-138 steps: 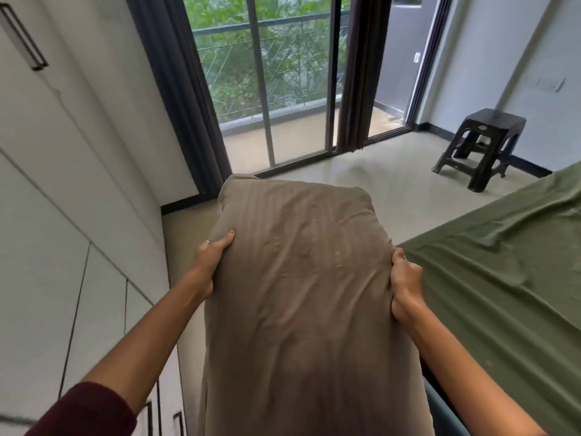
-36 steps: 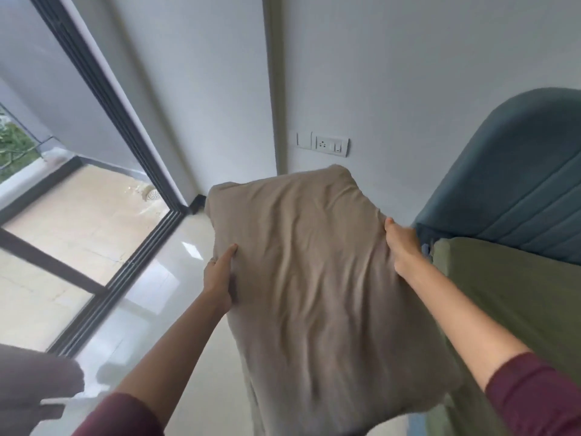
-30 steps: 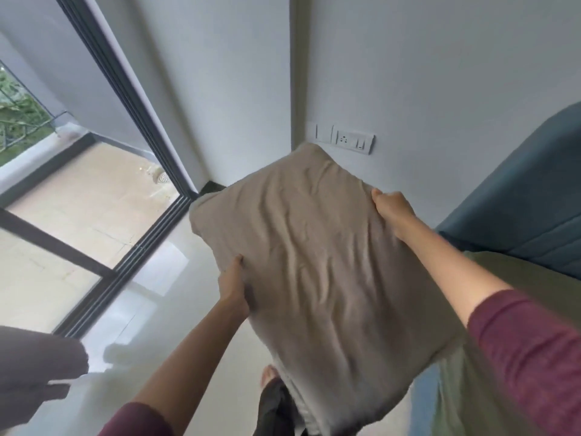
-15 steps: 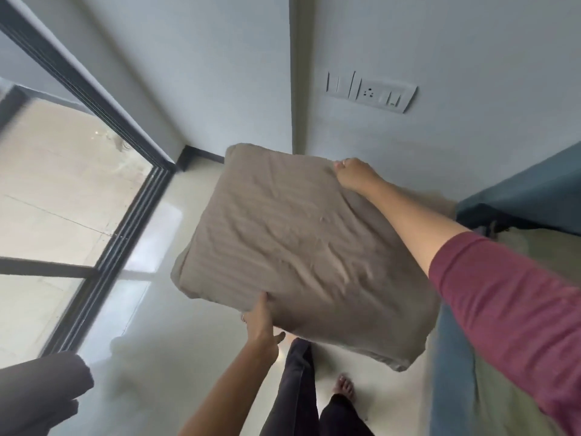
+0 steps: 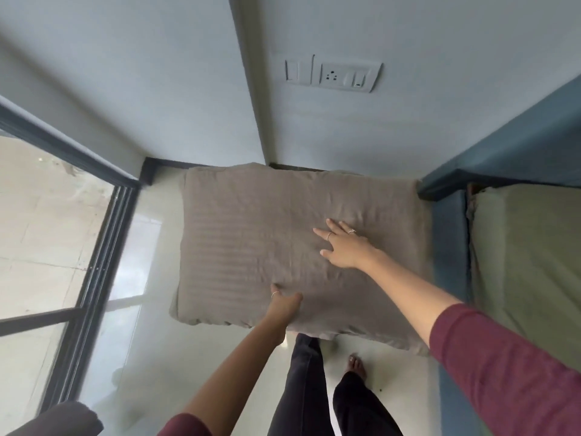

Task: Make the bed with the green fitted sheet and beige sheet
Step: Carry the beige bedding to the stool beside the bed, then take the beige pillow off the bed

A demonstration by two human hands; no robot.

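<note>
A beige striped pillow (image 5: 261, 240) lies flat and low in front of me, between the wall and my legs, beside the bed. My left hand (image 5: 283, 302) grips its near edge, thumb on top and fingers hidden under it. My right hand (image 5: 344, 245) rests flat on top of the pillow with fingers spread. The green fitted sheet (image 5: 528, 262) covers the mattress at the right, against the blue headboard (image 5: 515, 152).
A grey wall with a switch and socket plate (image 5: 331, 75) stands straight ahead. A sliding glass door with a dark frame (image 5: 94, 262) runs along the left. My legs and bare foot (image 5: 356, 366) stand on the glossy floor. A dark fabric roll (image 5: 63, 420) shows at bottom left.
The pillow has turned from tilted to flat and dropped lower towards the floor. My right hand left the far edge and now lies open on top. The view tipped further down.
</note>
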